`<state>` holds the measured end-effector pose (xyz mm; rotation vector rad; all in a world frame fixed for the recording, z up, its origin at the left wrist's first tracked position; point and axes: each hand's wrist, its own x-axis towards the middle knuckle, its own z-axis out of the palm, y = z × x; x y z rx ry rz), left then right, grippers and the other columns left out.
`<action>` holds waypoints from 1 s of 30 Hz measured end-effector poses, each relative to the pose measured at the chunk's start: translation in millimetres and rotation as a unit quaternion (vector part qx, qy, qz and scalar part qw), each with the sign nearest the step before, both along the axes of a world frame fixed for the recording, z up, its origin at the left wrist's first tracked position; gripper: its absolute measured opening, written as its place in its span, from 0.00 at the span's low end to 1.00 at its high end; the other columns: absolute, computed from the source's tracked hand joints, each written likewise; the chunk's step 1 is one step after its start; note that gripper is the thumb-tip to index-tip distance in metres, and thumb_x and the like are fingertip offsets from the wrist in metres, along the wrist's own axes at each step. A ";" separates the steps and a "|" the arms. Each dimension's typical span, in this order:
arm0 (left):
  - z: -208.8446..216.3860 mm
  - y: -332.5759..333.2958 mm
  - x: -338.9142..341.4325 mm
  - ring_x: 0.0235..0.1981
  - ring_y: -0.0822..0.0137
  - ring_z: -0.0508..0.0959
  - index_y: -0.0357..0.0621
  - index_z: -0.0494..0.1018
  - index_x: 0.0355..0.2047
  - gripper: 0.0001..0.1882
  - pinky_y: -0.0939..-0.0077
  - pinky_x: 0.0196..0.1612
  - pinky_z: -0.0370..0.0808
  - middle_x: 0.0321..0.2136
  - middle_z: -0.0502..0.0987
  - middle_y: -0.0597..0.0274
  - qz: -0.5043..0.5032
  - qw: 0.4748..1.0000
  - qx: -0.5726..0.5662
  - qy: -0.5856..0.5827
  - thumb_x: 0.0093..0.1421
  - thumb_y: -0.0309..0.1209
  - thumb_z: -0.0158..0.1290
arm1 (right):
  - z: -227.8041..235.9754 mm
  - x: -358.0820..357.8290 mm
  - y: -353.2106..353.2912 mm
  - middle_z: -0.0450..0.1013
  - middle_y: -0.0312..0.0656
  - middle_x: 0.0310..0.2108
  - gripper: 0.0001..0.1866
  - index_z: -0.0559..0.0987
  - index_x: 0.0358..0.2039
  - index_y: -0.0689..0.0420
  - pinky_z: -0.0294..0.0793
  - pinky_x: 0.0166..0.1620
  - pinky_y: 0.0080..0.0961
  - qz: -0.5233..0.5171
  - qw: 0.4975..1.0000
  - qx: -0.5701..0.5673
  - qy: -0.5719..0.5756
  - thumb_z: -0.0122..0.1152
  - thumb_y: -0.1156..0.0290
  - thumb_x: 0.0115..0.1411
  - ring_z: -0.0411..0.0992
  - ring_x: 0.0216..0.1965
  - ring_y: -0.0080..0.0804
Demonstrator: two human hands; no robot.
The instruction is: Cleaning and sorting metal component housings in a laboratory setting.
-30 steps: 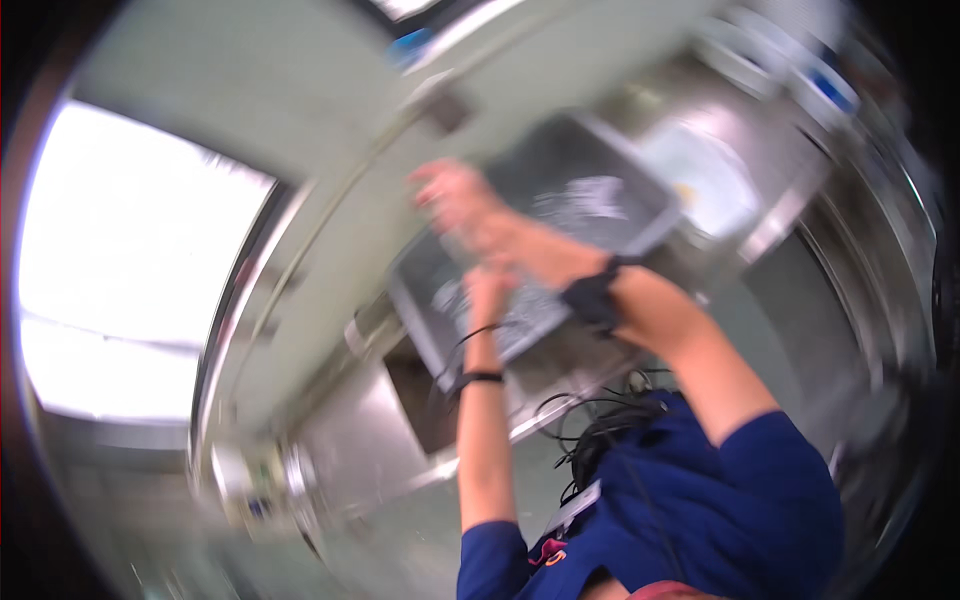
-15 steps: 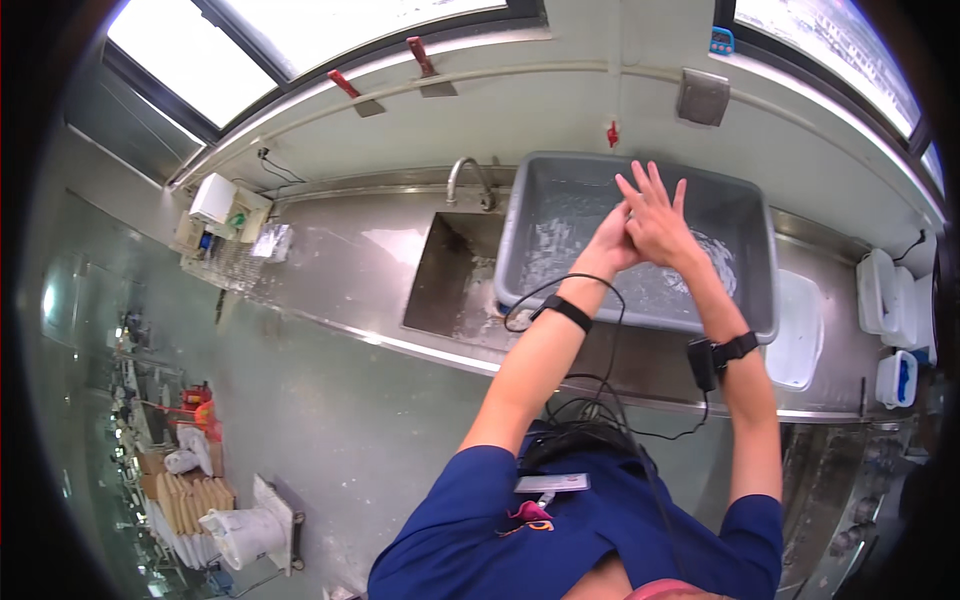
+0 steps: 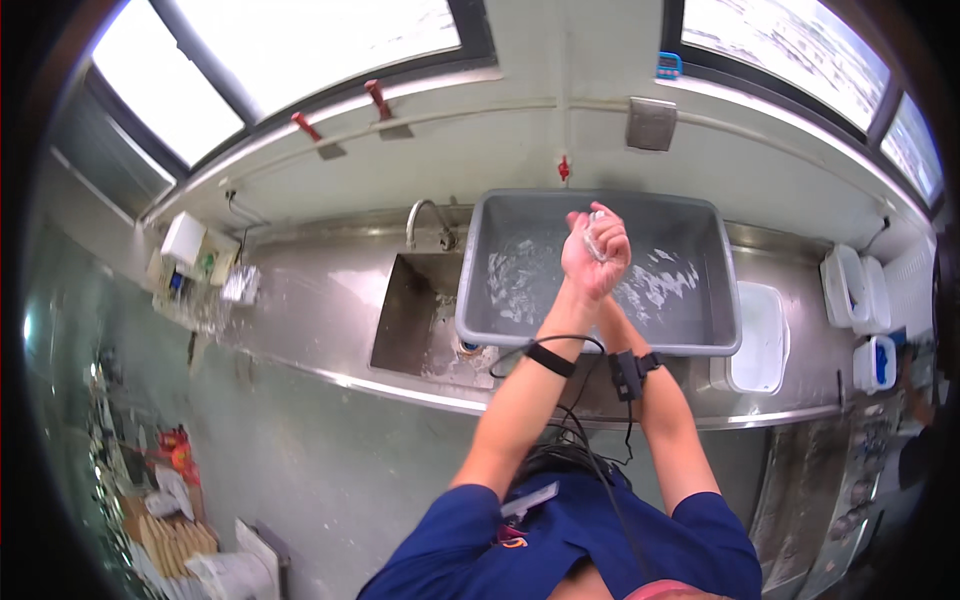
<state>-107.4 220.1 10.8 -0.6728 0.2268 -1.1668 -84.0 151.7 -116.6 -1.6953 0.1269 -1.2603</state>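
My left hand (image 3: 588, 264) is held over a large grey plastic tub (image 3: 590, 347) with water in it. Its palm faces up and its fingers curl inward. Something pale and shiny shows among the curled fingers, and I cannot make out what it is. Behind the left wrist passes my right forearm (image 3: 668, 430), and the right hand is hidden behind the left one, so its fingers do not show. A black band (image 3: 551, 359) circles the left wrist. On the right wrist sits a small black box (image 3: 627, 376) with a cable.
Left of the tub is a steel sink (image 3: 408, 315) with a curved tap (image 3: 425, 222). A white tray (image 3: 760, 340) lies right of the tub. White containers (image 3: 848, 290) stand at the far right. Two scrapers with red handles (image 3: 376, 98) hang on the wall.
My right hand's spread fingers, seen before over the left hand, have gone behind it. The left hand has turned palm up and curled. The view has shifted slightly.
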 end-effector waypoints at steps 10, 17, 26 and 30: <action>-48.6 68.3 54.6 0.14 0.70 0.70 0.46 0.72 0.18 0.13 0.71 0.18 0.65 0.14 0.69 0.67 -0.117 0.305 0.577 -0.749 0.54 0.38 0.59 | 112.7 -24.2 -18.0 0.79 0.50 0.29 0.10 0.80 0.28 0.57 0.78 0.40 0.43 0.115 0.701 -0.564 0.421 0.64 0.65 0.47 0.79 0.35 0.51; -78.2 104.1 58.1 0.34 0.52 0.84 0.45 0.82 0.28 0.06 0.60 0.37 0.82 0.28 0.83 0.54 0.143 -0.239 0.558 -0.782 0.52 0.30 0.57 | 68.0 -1.9 6.7 0.76 0.52 0.21 0.07 0.78 0.23 0.63 0.75 0.34 0.40 0.305 0.712 -0.329 0.541 0.56 0.73 0.44 0.78 0.26 0.46; -73.7 84.6 79.4 0.33 0.57 0.83 0.46 0.78 0.27 0.08 0.63 0.33 0.77 0.27 0.81 0.50 0.338 -0.060 0.687 -0.641 0.53 0.36 0.59 | 71.2 -16.6 -10.3 0.73 0.42 0.41 0.23 0.71 0.53 0.56 0.69 0.35 0.27 0.378 0.851 0.047 0.362 0.63 0.64 0.58 0.71 0.34 0.31; -70.1 145.0 80.4 0.28 0.67 0.79 0.47 0.74 0.30 0.18 0.68 0.32 0.75 0.25 0.78 0.63 0.244 0.599 0.631 -0.429 0.65 0.49 0.54 | 110.5 -22.0 72.1 0.64 0.47 0.62 0.35 0.67 0.65 0.50 0.69 0.53 0.32 0.306 0.900 -0.140 0.277 0.68 0.63 0.59 0.67 0.55 0.32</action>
